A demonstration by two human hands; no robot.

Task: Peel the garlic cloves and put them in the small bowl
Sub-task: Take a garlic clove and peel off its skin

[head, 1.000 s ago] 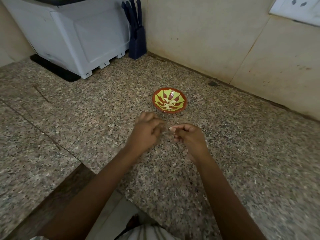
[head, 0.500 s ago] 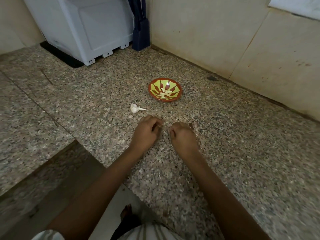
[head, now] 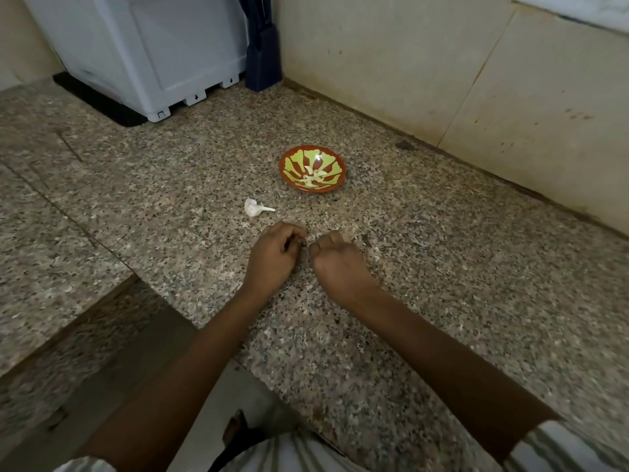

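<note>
The left hand (head: pixel 272 258) and right hand (head: pixel 335 264) rest on the granite counter (head: pixel 442 267), fingers curled, close together; whether either pinches a clove cannot be told. The garlic piece (head: pixel 253 208) lies at eleven o'clock from the left hand; the small bowl (head: pixel 284 165), holding pale peeled cloves (head: pixel 313 177), sits at twelve. Any clove let slip could vanish against the speckled stone. A second earlier the hands hung raised, something pale at the right fingertips; now they sit lower.

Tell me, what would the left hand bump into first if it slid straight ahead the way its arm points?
Probably the small bowl; the left hand points toward it, and the garlic piece lies left of that line.
</note>
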